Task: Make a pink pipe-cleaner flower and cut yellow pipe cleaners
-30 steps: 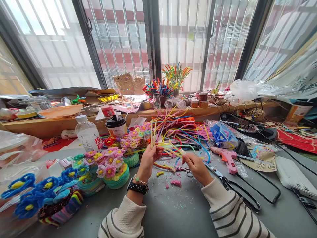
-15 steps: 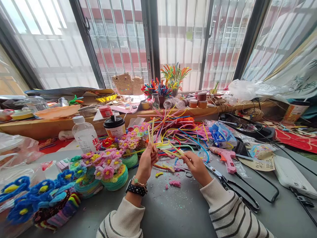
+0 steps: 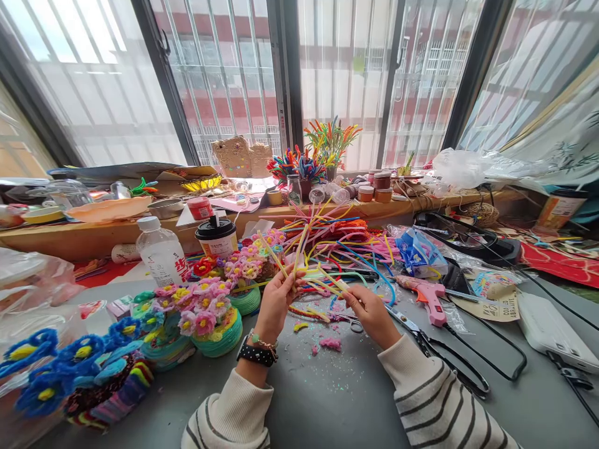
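Observation:
My left hand (image 3: 279, 300) is closed on pale yellow pipe cleaners (image 3: 301, 248), which fan upward out of its fingers in a V. Across from it, my right hand (image 3: 370, 312) pinches the ends of more pale yellow pipe cleaners (image 3: 334, 284) that point left toward the left hand. Behind both hands spreads a heap of coloured pipe cleaners (image 3: 344, 232), pink, red and blue. Below the hands, pink fuzz scraps (image 3: 330, 344) and glitter lie on the grey table (image 3: 327, 405).
Pipe-cleaner flowers in pink (image 3: 206, 305) and blue (image 3: 79, 352) stand at left, before a plastic bottle (image 3: 161, 252) and a lidded cup (image 3: 216, 238). At right lie scissors (image 3: 433, 349), a pink glue gun (image 3: 430, 298), a white power bank (image 3: 556, 330) and cables.
The pipe cleaners in my left hand have spread from nearly together into a wide V, one leaning left. My left hand has turned slightly; my right hand stays almost in place.

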Demonstrator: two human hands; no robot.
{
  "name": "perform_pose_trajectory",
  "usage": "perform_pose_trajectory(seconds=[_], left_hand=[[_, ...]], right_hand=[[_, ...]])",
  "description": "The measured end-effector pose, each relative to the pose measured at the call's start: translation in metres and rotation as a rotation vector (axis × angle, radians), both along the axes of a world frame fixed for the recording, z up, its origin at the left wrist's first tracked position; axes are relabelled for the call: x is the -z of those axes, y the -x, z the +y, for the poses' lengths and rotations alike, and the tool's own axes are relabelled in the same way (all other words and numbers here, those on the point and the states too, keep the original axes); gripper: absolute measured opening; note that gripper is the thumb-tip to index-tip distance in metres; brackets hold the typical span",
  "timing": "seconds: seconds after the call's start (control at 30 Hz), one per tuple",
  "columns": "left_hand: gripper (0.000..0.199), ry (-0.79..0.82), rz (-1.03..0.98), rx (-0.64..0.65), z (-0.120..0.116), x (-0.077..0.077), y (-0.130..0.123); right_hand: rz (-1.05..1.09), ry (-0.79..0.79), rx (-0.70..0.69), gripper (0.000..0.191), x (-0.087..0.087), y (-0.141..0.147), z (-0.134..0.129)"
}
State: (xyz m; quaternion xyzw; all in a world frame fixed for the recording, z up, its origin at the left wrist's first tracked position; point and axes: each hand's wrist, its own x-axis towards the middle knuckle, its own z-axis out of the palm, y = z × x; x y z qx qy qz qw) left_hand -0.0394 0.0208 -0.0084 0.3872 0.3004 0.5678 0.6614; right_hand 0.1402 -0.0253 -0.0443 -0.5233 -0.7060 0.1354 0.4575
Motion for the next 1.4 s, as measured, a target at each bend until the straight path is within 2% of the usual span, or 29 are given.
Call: perform_pose_trajectory(seconds=[0.13,0.3,0.43,0.7,0.9,1.17,1.4], left_hand=[[0.027,-0.022,-0.075,-0.005,0.0002,-0.0005,-0.0005],[0.025,0.013,-0.105,0.072,-0.0029,-0.006,0.0024],[0.03,0.04,0.028,0.084,-0.0068,-0.0069,0.0012],[0.029,-0.065,0.33,0.08,-0.0086,-0.0016,-0.0057],[0.03,-0.089,0.389,0.027,-0.007,0.0004,-0.0046],[0.036,-0.139,0.428,0.02,-0.0068,0.0011,-0.0052],[0.03,-0.142,0.434,-0.028,-0.0071,-0.0001,-0.0054]], right_hand=[[-0.01,-0.013,0.022,0.031,0.0001,0.0005,0.0003],[-0.01,-0.024,0.037,0.028,0.0008,0.0012,0.0003],[0.009,-0.04,0.036,0.026,-0.0008,0.0025,-0.002],[0.037,-0.085,-0.056,0.023,-0.0032,0.0053,-0.0055],[0.027,-0.044,-0.113,0.026,-0.0028,0.0061,-0.0057],[-0.013,-0.015,-0.109,0.031,-0.0048,0.0069,-0.0073],[-0.051,-0.002,-0.117,0.033,-0.0046,0.0084,-0.0077]])
